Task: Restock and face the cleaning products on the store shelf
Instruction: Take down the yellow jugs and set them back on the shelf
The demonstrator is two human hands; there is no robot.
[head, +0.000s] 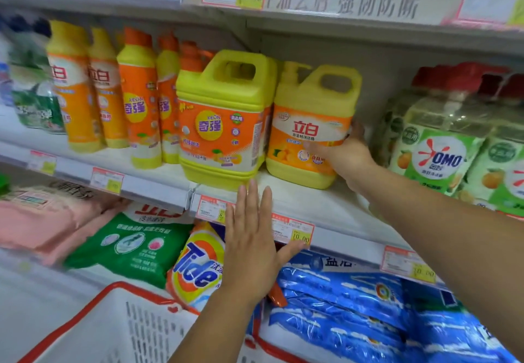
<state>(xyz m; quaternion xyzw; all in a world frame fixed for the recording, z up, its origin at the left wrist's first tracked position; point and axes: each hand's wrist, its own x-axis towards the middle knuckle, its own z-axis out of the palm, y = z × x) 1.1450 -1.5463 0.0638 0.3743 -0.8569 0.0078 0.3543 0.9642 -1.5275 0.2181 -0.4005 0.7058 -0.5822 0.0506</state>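
The right hand [347, 154] grips a yellow plastic handled detergent jug [310, 127] (orange label) on the white shelf [320, 206]; the left hand [251, 245] hovers flat, fingers straight, holding nothing.

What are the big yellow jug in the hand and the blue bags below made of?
The yellow jug, held by the right hand, looks like hard moulded plastic: smooth, with a shaped handle. The blue bags look like thin plastic film: shiny and wrinkled.
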